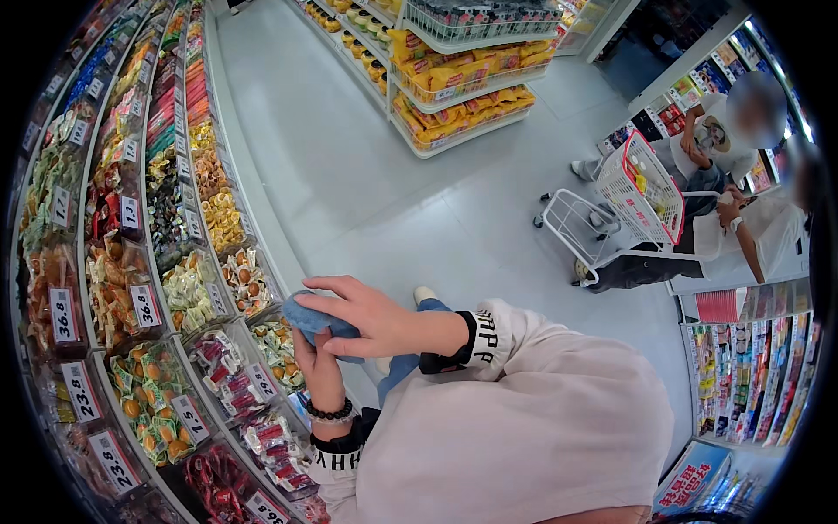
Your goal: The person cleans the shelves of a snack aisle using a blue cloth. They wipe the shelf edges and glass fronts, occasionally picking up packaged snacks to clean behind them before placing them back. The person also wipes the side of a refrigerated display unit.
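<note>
A folded blue cloth (314, 317) is between my two hands, above the edge of the candy shelves. My right hand (366, 319) lies over the cloth, its back upward and its fingers pointing left, pressing on it. My left hand (321, 373), with a dark beaded bracelet at the wrist, holds the cloth from below; its thumb shows, while its other fingers are mostly hidden. Beside the hands, clear bins hold wrapped sweets (245, 281) and red-and-white packets (229, 376).
Tiered candy bins with price tags (144, 306) curve along the left. A wire rack of yellow bags (458, 124) stands ahead. To the right are a white trolley with a basket (638, 190), a person (713, 141) and another person's arm (746, 239). More stocked shelves (749, 380) line the far right.
</note>
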`<state>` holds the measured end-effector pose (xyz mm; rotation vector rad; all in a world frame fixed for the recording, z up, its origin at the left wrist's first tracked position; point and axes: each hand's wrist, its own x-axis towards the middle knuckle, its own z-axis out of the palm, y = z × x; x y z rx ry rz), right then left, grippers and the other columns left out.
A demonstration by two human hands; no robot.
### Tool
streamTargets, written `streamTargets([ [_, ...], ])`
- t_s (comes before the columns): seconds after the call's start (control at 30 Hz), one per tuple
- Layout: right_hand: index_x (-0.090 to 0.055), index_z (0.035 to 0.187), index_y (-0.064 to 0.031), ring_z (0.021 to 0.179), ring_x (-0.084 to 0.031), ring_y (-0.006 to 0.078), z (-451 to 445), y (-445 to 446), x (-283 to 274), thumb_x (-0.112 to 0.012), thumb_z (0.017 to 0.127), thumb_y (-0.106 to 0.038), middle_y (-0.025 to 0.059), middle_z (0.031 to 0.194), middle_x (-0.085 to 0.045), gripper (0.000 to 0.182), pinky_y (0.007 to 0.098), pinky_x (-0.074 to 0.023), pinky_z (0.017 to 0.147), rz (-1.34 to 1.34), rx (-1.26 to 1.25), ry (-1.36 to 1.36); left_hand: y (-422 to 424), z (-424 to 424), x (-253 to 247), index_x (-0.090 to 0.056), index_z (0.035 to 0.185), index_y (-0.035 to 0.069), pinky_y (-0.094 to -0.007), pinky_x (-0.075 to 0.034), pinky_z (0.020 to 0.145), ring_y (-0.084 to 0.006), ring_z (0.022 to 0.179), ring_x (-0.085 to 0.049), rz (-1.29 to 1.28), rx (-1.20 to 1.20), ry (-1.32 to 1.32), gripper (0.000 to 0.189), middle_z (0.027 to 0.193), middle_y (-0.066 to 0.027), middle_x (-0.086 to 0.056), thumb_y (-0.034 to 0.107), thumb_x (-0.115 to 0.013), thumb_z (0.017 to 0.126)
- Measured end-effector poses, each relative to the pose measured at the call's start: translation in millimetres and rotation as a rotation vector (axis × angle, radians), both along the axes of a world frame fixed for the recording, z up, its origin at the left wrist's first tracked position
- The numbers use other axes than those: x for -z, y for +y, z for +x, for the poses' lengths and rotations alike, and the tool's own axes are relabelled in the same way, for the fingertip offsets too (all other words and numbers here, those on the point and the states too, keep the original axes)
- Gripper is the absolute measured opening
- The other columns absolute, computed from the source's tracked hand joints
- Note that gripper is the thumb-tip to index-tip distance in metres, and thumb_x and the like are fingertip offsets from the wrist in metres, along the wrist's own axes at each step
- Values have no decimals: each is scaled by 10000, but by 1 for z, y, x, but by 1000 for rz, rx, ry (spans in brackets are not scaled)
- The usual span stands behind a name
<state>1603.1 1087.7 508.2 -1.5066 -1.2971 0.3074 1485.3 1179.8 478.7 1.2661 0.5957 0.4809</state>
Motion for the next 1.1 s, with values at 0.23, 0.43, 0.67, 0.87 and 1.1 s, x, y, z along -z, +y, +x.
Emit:
streamTargets([
  [0.23,-512,1166,-41,1040,-499,335,61,-28,28,-547,831,-217,172,1199,-478,381,391,-440,836,103,-20,-82,-27,58,3,-566,950,-43,-257,-422,695,-98,807,-515,-182,271,169,288,869,-41,-586,207,-428,906],
  [0.43,-576,878,-17,685,-546,234,63,-24,43,-483,892,-155,109,842,-574,167,302,-457,601,73,26,200,-31,60,17,-514,1053,4,-271,-421,815,-107,862,-513,-212,415,210,328,967,-33,-542,266,-357,933],
  [0.67,-531,749,-1,555,-427,101,61,-9,64,-457,935,-271,34,592,-466,336,247,-371,515,-121,20,499,-30,21,25,-485,1184,-6,-279,-440,827,-136,894,-574,-342,204,224,404,1005,-73,-587,313,-419,945],
  [0.87,-537,740,4,547,-389,78,11,-10,74,-426,937,-370,12,583,-464,437,242,-345,497,-100,-11,611,-8,-43,45,-493,1196,28,-272,-450,816,-143,882,-589,-362,81,320,373,1005,-80,-604,291,-446,937],
  [1.1,-549,772,7,543,-421,109,-38,-30,91,-485,904,-293,40,579,-469,334,247,-360,512,-343,111,486,13,-111,107,-517,1156,7,-288,-454,774,-151,838,-587,-8,-38,392,350,1002,-86,-601,225,-538,882],
])
